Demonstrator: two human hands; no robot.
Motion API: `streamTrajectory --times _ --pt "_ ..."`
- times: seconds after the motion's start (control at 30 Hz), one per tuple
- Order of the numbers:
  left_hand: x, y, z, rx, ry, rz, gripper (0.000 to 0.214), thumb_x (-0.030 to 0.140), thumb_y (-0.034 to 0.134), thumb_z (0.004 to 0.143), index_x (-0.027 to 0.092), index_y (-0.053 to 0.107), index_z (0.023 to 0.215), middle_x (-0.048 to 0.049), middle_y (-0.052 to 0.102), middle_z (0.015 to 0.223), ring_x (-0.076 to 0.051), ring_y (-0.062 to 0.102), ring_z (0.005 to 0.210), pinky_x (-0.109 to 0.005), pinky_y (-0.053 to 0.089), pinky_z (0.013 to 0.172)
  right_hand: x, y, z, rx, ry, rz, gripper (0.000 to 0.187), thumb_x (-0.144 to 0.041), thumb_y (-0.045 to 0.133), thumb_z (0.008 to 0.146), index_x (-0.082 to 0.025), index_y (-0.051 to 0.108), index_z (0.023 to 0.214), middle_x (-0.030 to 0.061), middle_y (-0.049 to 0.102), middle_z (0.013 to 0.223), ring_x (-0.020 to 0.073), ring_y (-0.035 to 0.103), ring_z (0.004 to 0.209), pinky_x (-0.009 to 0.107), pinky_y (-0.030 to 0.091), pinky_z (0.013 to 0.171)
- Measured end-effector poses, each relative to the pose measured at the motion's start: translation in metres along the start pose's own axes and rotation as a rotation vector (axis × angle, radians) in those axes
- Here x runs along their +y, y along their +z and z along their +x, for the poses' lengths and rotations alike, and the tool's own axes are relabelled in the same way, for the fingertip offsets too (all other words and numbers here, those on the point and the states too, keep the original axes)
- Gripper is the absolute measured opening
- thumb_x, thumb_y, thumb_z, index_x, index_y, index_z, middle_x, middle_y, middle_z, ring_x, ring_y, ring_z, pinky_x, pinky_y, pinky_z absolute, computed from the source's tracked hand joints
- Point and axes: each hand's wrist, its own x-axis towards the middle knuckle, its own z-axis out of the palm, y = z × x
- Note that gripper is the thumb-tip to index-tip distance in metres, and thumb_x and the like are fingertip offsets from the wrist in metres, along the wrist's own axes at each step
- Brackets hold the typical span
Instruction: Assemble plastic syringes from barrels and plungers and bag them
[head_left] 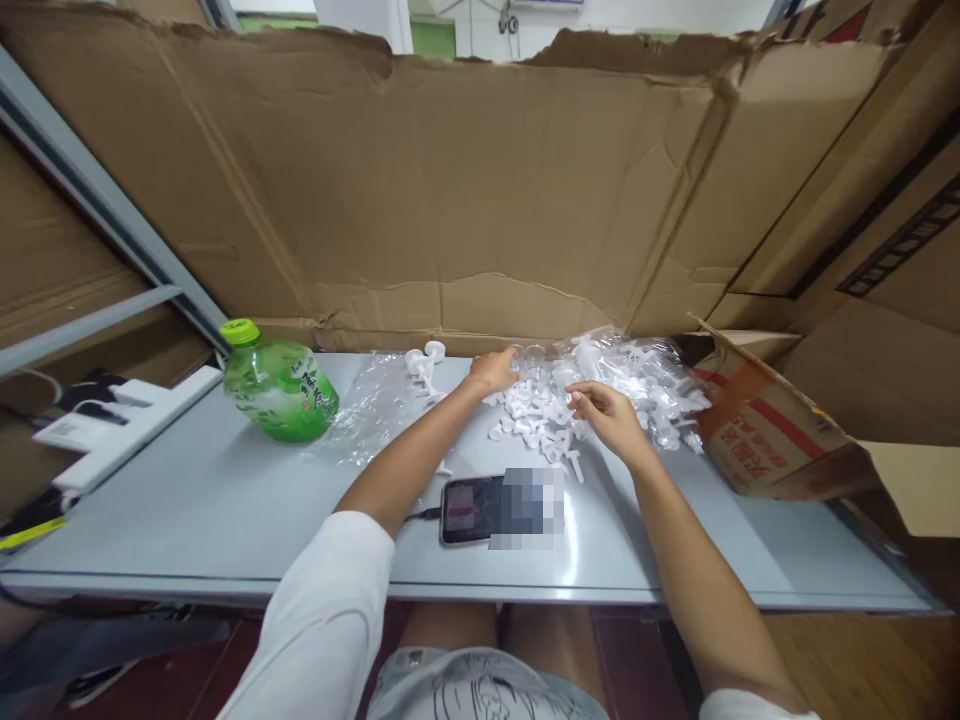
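My left hand (495, 370) reaches to the back of the table, its fingers closed at the side of a clear ribbed plastic cup (516, 358). Right beside it stands another clear cup (535, 360). My right hand (609, 415) hovers over the right side of a pile of small white plastic pieces (529, 412). Its thumb and fingertips are drawn together; whatever they hold is too small to make out. Behind that hand, a clear plastic bag (637, 365) spills more white parts with stems.
A phone (469, 510) with a cable lies near the front edge. On the left are a green bottle (281, 390), crumpled clear film (367, 415) and a white power strip (142, 430). An open cardboard box (780, 430) stands right; a cardboard wall (487, 190) closes the back.
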Motion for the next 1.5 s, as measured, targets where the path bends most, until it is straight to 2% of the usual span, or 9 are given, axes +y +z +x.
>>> streamTrajectory --times 0.23,0.4,0.5,0.57,0.67,0.8,1.07,1.33,1.5 --pt "0.003 0.011 0.008 -0.012 0.034 -0.063 0.048 0.025 0.053 0.080 0.031 0.050 0.128 -0.0012 0.058 0.129 -0.021 0.057 0.113 -0.028 0.044 0.091 -0.001 0.001 -0.001 0.014 -0.010 -0.010 0.029 -0.045 0.057 0.080 -0.019 0.066 0.089 0.0035 0.065 0.074 0.0174 0.063 0.060 0.033 0.054 0.062" --pt "0.007 -0.006 -0.015 0.084 0.124 -0.097 0.053 0.014 0.046 0.080 0.025 0.046 0.132 -0.0048 0.057 0.128 -0.022 0.056 0.113 -0.029 0.041 0.096 0.002 0.001 0.001 0.069 -0.020 0.001 0.036 -0.048 0.059 0.078 -0.020 0.063 0.100 0.0048 0.065 0.082 0.0181 0.063 0.066 0.036 0.055 0.065" --pt "0.018 -0.021 -0.048 0.092 0.280 -0.116 0.059 0.013 0.044 0.082 0.033 0.038 0.137 0.0008 0.050 0.135 -0.017 0.054 0.114 -0.025 0.038 0.099 0.002 0.002 0.002 0.127 -0.021 0.041 0.062 -0.051 0.060 0.076 -0.025 0.043 0.130 0.0109 0.060 0.111 0.0210 0.064 0.082 0.036 0.056 0.066" --pt "0.027 -0.030 -0.073 0.030 0.526 -0.161 0.068 0.012 0.047 0.081 0.035 0.027 0.142 0.0030 0.043 0.141 -0.016 0.052 0.115 -0.024 0.038 0.099 -0.002 0.002 0.002 0.142 -0.002 0.124 0.078 -0.052 0.062 0.075 -0.030 0.025 0.140 0.0133 0.052 0.126 0.0235 0.063 0.092 0.036 0.057 0.066" --pt "0.037 -0.037 -0.102 -0.066 0.701 -0.196 0.070 0.012 0.046 0.082 0.032 0.021 0.144 0.0011 0.040 0.144 -0.019 0.048 0.120 -0.028 0.038 0.100 -0.009 0.001 0.000 0.023 0.060 0.259 0.070 -0.051 0.062 0.075 -0.031 0.033 0.136 0.0112 0.057 0.122 0.0249 0.063 0.094 0.036 0.057 0.065" --pt "0.031 -0.032 -0.110 0.030 0.561 -0.203 0.063 0.018 0.045 0.085 0.029 0.024 0.143 -0.0025 0.042 0.143 -0.018 0.055 0.110 -0.030 0.039 0.098 -0.015 -0.003 -0.002 -0.018 0.094 0.281 0.039 -0.047 0.062 0.075 -0.025 0.059 0.107 0.0075 0.064 0.104 0.0237 0.064 0.086 0.033 0.056 0.062" --pt "0.003 0.003 -0.089 0.002 0.508 0.134 0.021 0.024 0.060 0.079 0.023 0.065 0.098 -0.0066 0.067 0.105 -0.026 0.055 0.107 -0.039 0.035 0.094 -0.011 -0.007 0.001 0.163 0.117 0.361 0.037 -0.043 0.062 0.075 -0.026 0.054 0.107 0.0057 0.057 0.097 0.0219 0.061 0.081 0.031 0.054 0.054" --pt "0.002 0.016 -0.093 0.102 0.477 -0.058 0.016 0.014 0.060 0.073 0.017 0.062 0.088 -0.0071 0.066 0.092 -0.024 0.058 0.095 -0.037 0.038 0.089 -0.010 0.000 -0.002 0.035 0.112 0.459 0.033 -0.038 0.071 0.069 -0.027 0.059 0.097 0.0011 0.054 0.098 0.0183 0.060 0.086 0.038 0.057 0.073" --pt "-0.009 0.001 -0.108 0.248 0.376 -0.403 0.031 0.021 0.047 0.084 0.017 0.053 0.114 -0.0068 0.062 0.103 -0.014 0.059 0.084 -0.027 0.045 0.077 -0.016 0.002 -0.007 -0.068 0.112 0.502 0.046 -0.025 0.079 0.061 -0.029 0.055 0.100 -0.0017 0.055 0.097 0.0150 0.062 0.082 0.038 0.054 0.083"
